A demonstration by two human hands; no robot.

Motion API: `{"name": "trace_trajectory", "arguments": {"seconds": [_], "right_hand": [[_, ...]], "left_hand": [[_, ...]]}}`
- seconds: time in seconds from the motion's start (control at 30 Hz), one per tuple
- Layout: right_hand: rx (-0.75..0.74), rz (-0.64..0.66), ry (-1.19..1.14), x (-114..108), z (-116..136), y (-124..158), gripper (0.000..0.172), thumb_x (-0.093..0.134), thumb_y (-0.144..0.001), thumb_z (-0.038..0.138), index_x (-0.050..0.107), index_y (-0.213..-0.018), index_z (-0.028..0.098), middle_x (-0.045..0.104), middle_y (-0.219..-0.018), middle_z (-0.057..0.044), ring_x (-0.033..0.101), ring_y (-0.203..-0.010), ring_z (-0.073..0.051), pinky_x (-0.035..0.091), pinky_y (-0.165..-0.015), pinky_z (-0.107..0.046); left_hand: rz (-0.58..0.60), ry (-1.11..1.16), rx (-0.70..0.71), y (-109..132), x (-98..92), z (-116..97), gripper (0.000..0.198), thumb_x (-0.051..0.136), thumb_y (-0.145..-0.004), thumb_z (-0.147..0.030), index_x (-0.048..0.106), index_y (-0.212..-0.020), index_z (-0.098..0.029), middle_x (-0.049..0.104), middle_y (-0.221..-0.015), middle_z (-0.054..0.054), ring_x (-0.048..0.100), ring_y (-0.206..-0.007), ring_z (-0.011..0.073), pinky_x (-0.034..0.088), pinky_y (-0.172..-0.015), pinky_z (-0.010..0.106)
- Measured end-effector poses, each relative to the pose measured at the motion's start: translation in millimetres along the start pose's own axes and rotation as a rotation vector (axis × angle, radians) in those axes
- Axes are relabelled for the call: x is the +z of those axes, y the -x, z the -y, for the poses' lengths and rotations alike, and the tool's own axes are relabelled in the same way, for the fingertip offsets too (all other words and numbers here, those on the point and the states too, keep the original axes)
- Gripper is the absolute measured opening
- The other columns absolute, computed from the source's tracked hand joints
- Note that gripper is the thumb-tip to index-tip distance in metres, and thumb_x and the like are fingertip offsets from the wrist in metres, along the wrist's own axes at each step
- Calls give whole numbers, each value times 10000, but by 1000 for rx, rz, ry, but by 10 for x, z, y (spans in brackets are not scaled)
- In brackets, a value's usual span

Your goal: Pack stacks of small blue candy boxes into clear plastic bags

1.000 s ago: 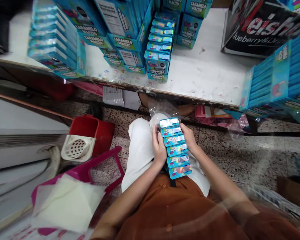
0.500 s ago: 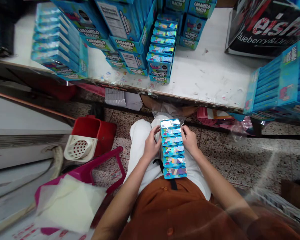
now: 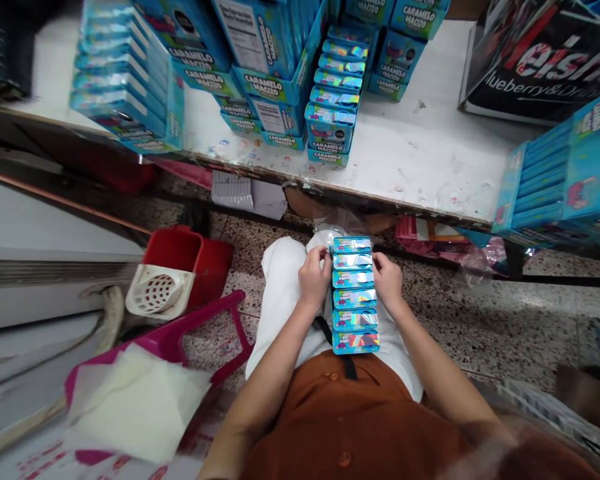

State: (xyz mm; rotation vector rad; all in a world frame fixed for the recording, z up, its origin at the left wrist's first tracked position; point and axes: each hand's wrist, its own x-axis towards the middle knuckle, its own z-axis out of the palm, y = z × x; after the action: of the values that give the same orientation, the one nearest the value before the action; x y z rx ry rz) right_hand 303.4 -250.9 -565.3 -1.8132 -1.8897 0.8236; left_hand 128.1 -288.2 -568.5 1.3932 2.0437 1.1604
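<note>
A row of several small blue candy boxes with shiny holographic tops lies on my lap, over white trousers. My left hand presses against the row's left side near its far end, fingers curled on the boxes. My right hand grips the right side opposite it. A bit of clear plastic wrap shows just beyond the far end of the row.
A white table ahead carries stacks of blue "Caramelo Macizo" boxes, more at the left and right. On the speckled floor at my left stand a red bucket and a pink stool with white paper sheets.
The row of boxes has straightened on my lap. My left hand moved up toward the row's far end, and both hands now squeeze it from the sides.
</note>
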Motion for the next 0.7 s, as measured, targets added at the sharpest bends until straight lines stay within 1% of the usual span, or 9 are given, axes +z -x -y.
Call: {"name": "trace_trajectory", "arguments": {"seconds": [0.07,0.13,0.17,0.23,0.33,0.4,0.57,0.7], "right_hand": [[-19,-66,42,-15,23,0,302,490,-879,443,630,-734,218,652,-695,-5,571,-630,-150,318,-590,-237],[-73,-114,88,-16,48,5,323,487,-893,438,619,-701,214,646,-700,-7,565,-645,-140,311,-594,-236],[-106,-122,112,-11,61,9,334,470,-907,427,619,-698,212,648,-712,-13,563,-656,-138,305,-592,-239],[-161,-118,159,6,82,19,360,423,-936,397,616,-698,208,644,-717,-24,550,-661,-138,289,-582,-247],[-223,-117,199,21,99,42,393,377,-961,352,582,-661,201,612,-681,-27,521,-634,-136,275,-577,-261],[-274,-125,205,12,96,67,410,366,-966,327,546,-619,201,584,-650,-25,503,-619,-135,277,-583,-269],[-388,-131,211,-61,51,174,414,363,-962,279,486,-573,212,519,-592,-18,457,-589,-143,298,-595,-288],[-501,-139,231,-131,-8,356,377,393,-943,231,471,-575,214,498,-571,-14,441,-577,-146,301,-589,-299]], "left_hand": [[22,4,-24,14,-18,5,125,481,-902,-250,549,-987,-189,648,-943,51,618,-860,167,474,-792,287],[54,2,-61,28,-37,13,110,459,-908,-245,536,-969,-198,638,-923,40,606,-837,166,466,-758,283],[78,-23,-75,32,-45,16,110,437,-915,-247,534,-940,-202,632,-898,35,596,-811,166,459,-729,280],[138,-128,-73,35,-60,20,170,386,-930,-246,530,-848,-206,611,-831,32,568,-757,175,433,-674,285],[200,-305,10,52,-97,21,262,343,-934,-231,496,-723,-206,577,-753,46,528,-724,201,403,-657,312],[222,-366,79,102,-143,17,264,345,-927,-218,482,-702,-208,570,-733,52,517,-723,213,398,-668,328],[279,-407,176,356,-308,-18,255,378,-925,-236,487,-697,-205,558,-701,46,503,-692,209,395,-652,327],[291,-447,285,565,-441,-59,269,366,-939,-227,515,-717,-196,560,-692,44,506,-693,204,400,-650,314]]}}
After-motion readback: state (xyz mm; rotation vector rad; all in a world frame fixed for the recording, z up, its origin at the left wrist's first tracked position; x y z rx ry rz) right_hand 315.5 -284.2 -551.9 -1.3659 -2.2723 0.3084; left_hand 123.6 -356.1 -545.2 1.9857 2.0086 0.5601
